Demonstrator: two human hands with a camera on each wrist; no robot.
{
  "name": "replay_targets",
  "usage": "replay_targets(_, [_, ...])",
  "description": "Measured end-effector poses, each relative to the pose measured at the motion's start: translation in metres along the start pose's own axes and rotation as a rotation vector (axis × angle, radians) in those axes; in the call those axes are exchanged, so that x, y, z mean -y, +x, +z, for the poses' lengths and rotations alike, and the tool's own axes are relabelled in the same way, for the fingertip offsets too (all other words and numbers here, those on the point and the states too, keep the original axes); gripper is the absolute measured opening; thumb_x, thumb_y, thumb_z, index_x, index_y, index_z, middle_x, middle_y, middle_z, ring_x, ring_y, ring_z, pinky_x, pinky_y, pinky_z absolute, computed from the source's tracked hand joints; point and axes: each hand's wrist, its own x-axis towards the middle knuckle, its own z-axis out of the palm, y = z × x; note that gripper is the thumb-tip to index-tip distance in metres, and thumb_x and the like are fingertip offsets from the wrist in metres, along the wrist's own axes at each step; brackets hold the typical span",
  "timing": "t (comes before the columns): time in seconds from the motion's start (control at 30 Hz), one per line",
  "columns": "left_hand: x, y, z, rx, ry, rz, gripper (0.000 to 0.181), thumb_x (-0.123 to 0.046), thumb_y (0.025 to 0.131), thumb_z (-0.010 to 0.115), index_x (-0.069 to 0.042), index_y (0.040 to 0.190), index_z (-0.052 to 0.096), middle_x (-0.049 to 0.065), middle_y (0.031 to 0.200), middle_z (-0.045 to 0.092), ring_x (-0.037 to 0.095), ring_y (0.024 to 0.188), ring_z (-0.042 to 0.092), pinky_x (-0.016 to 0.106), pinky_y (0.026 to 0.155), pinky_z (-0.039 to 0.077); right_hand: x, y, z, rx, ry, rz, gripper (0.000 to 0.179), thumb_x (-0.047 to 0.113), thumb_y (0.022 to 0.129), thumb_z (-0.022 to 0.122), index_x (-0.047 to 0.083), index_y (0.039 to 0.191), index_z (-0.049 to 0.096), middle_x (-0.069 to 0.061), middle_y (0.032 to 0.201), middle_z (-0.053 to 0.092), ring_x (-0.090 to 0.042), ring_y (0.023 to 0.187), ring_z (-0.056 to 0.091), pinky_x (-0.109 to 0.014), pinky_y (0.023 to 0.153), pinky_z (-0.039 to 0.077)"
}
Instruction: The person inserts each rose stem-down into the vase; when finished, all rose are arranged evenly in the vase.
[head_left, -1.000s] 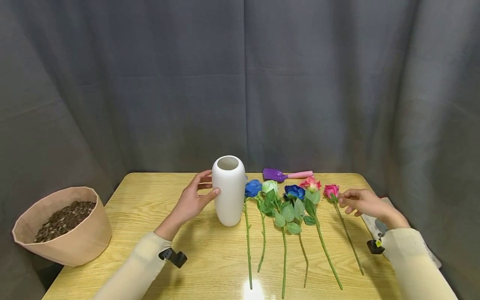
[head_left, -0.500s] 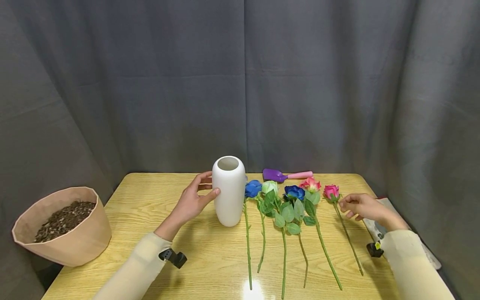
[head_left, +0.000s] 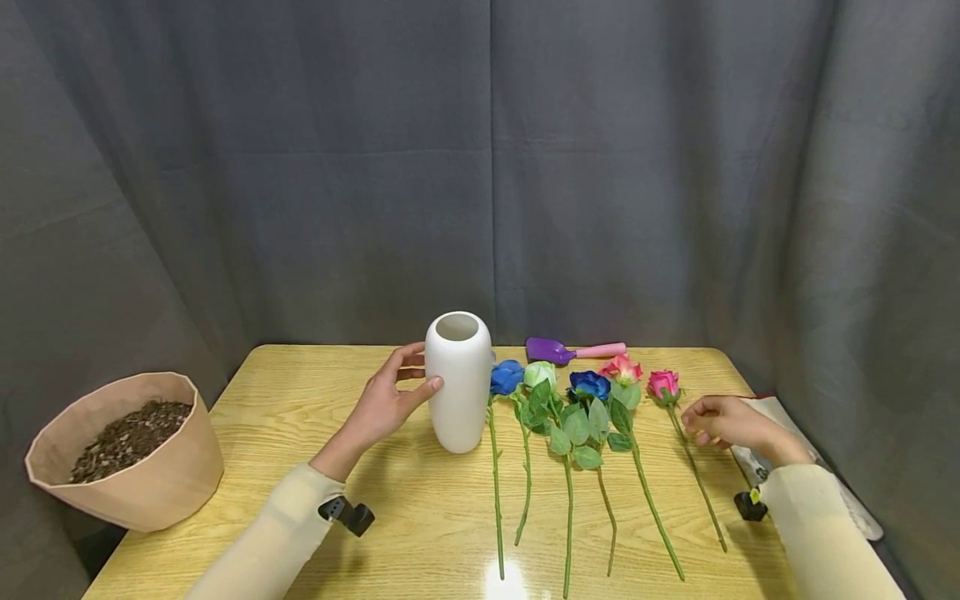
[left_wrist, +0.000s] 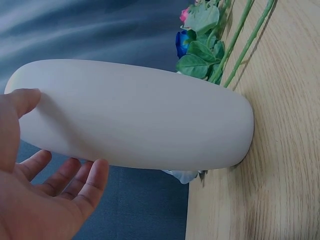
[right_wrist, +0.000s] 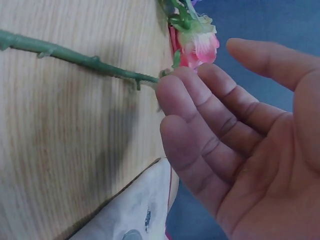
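The left hand (head_left: 378,406) is holding the white vase (head_left: 459,385) between thumb and fingers; the vase is standing upright on the tabletop (head_left: 405,517), in front of its far edge. Near the right edge a pink rose (head_left: 663,384) is lying. Beside its stem, the right hand (head_left: 731,422) is keeping loosely bent fingers, thumb apart; whether they are touching it, I cannot tell well.

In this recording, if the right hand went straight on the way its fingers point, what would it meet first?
Probably the far-right pink rose's stem: in the head view it lies right before the right hand, though the height between them is unclear.
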Motion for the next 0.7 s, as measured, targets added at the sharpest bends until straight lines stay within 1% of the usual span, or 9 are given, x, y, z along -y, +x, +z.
replay_targets(0.07, [0.0,0.0,0.0,0.001,0.0,-0.003,0.072,-0.053,0.09,0.069,-0.027,0.149,0.037,0.007,0.145,0.05,0.032,0.133,0.052,0.054,0.102,0.051,-0.003,0.001,0.001,0.008,0.01,-0.006,0.03,0.018,0.101,0.057,-0.008,0.116,0.058,-0.017,0.105,0.065,-0.023,0.084,0.063,-0.036,0.064,0.053])
replay_targets(0.23, [-0.001,0.0,0.0,0.002,0.004,-0.009,0.072,-0.053,0.09,0.068,-0.027,0.149,0.037,0.007,0.144,0.049,0.032,0.133,0.051,0.054,0.102,0.051,-0.011,0.002,0.003,0.024,0.04,0.013,0.025,0.015,0.1,0.057,-0.007,0.112,0.059,-0.014,0.099,0.065,-0.019,0.079,0.061,-0.034,0.06,0.052])
replay_targets(0.47, [-0.002,0.0,0.0,-0.001,0.012,-0.017,0.072,-0.055,0.09,0.068,-0.028,0.149,0.036,0.007,0.145,0.049,0.032,0.133,0.051,0.054,0.103,0.051,-0.016,0.004,0.006,0.036,0.12,0.05,0.02,0.008,0.099,0.055,-0.01,0.109,0.056,-0.012,0.09,0.06,-0.016,0.068,0.053,-0.033,0.056,0.049])
replay_targets(0.63, [-0.003,0.0,0.0,0.0,0.016,-0.026,0.073,-0.056,0.089,0.068,-0.028,0.149,0.036,0.007,0.145,0.049,0.031,0.134,0.051,0.054,0.103,0.05,-0.016,0.003,0.01,0.011,0.112,0.063,0.024,0.009,0.099,0.055,-0.012,0.11,0.056,-0.012,0.087,0.062,-0.016,0.068,0.056,-0.034,0.057,0.053])
replay_targets(0.7, [-0.003,0.0,0.0,-0.001,0.017,-0.027,0.073,-0.056,0.089,0.068,-0.028,0.149,0.036,0.006,0.145,0.049,0.031,0.134,0.051,0.055,0.103,0.05,-0.015,0.003,0.012,-0.01,0.101,0.081,0.024,0.011,0.1,0.055,-0.011,0.108,0.057,-0.011,0.086,0.063,-0.016,0.068,0.058,-0.034,0.057,0.054])
